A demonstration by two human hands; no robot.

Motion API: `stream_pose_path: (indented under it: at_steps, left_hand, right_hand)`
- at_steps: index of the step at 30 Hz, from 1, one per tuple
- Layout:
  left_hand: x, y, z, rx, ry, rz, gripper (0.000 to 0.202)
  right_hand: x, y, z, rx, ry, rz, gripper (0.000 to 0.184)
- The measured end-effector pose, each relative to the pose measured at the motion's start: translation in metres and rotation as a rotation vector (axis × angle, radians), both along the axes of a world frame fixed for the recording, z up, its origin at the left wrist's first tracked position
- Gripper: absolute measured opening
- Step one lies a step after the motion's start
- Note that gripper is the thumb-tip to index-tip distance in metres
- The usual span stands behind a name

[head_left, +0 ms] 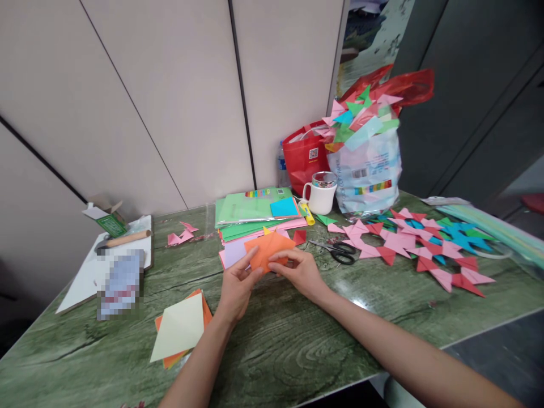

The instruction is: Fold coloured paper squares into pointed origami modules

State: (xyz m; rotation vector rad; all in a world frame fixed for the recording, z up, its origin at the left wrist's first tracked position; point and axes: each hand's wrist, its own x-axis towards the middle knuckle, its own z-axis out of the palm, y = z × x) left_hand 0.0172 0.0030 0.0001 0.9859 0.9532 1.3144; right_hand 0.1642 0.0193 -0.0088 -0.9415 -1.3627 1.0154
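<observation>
Board [80, 286], white, lies along the left edge of the green surface [289, 340]; at its far end stands an opened box [111, 222], with a wooden-handled hammer [127, 241] just in front. A pixelated item [121, 286], unreadable, overlaps the board's right side. Toward the front edge lies a pile of square paper [181, 326], cream over orange; pink folded pieces [182, 234] lie nearer the back edge. Left hand [238, 286] and right hand [304, 272] are close together above the middle of the surface, fingers and thumbs pinching opposite sides of one orange paper [269, 247]. Behind it, paper packs [250, 207] are stacked at the back edge. Farther right are a red bag [301, 161], a white mug [322, 198], black-handled scissors [342, 252] and a plastic bag [368, 175] heaped with folded paper. Pink and red folded shapes [397, 241] spread toward the right edge, blue and green ones [467, 235] among and behind them; a clear sleeve [497, 226] of coloured paper lies at the back right corner.
</observation>
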Motion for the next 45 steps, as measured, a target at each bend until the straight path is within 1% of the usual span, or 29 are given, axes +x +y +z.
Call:
stream_pose_path:
  at_steps: [10, 15, 19, 22, 28, 32, 34, 38, 42, 45]
  left_hand:
    - [0.0, 0.0, -0.001, 0.027, 0.051, 0.008, 0.054]
    - [-0.001, 0.001, -0.003, 0.065, 0.137, 0.015, 0.053]
    - [-0.001, 0.001, -0.005, 0.081, 0.188, -0.009, 0.043]
    - [-0.001, 0.001, -0.006, 0.075, 0.182, -0.01, 0.038]
    - [0.0, 0.002, -0.009, 0.09, 0.174, 0.019, 0.042]
    - [0.0, 0.002, -0.009, 0.075, 0.157, 0.048, 0.043]
    - [-0.002, 0.003, -0.008, 0.057, 0.144, 0.065, 0.045]
    - [-0.006, 0.005, -0.003, 0.03, 0.066, 0.035, 0.048]
    - [-0.009, 0.007, 0.001, 0.007, 0.034, 0.031, 0.049]
    - [-0.009, 0.008, 0.002, 0.002, 0.053, 0.077, 0.046]
  right_hand:
    - [0.001, 0.002, -0.002, -0.013, 0.019, 0.024, 0.013]
    - [0.002, 0.006, -0.005, -0.026, 0.03, 0.038, 0.014]
    - [0.002, 0.007, -0.007, -0.037, 0.015, 0.037, 0.014]
    - [0.002, 0.007, -0.007, -0.041, -0.008, 0.037, 0.015]
    - [0.002, 0.006, -0.01, 0.012, -0.084, 0.01, 0.026]
    - [0.002, 0.008, -0.013, -0.007, -0.07, 0.05, 0.021]
    - [0.002, 0.01, -0.013, -0.016, -0.043, 0.058, 0.018]
    - [0.005, 0.014, -0.011, -0.056, 0.093, 0.115, 0.016]
    - [0.004, 0.015, -0.008, -0.136, 0.219, 0.194, 0.021]
    - [0.004, 0.015, -0.006, -0.136, 0.283, 0.194, 0.024]
